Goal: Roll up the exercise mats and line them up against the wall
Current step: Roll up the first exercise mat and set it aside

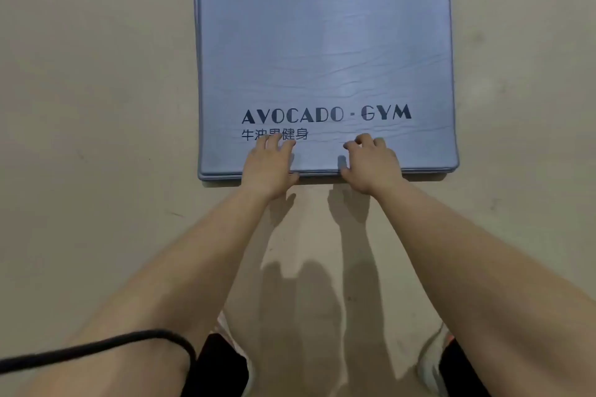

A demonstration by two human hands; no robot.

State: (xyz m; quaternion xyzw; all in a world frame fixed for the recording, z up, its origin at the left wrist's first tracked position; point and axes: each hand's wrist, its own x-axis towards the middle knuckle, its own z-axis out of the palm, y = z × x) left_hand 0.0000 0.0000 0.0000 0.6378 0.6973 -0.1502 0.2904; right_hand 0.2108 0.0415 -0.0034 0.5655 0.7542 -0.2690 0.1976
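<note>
A blue exercise mat [322,42] with dark "AVOCADO · GYM" lettering lies flat on the floor, reaching from the middle of the view to the top edge. A second layer shows beneath its near edge. My left hand [269,164] grips the near edge left of centre, fingers on top and partly covering the small printed characters. My right hand [371,164] grips the same edge right of centre, fingers curled on top, thumb at the edge.
Beige floor [96,106] surrounds the mat on the left, right and near side. My legs in dark shorts and a light shoe [432,361] are at the bottom. A black cord [96,346] crosses my left forearm.
</note>
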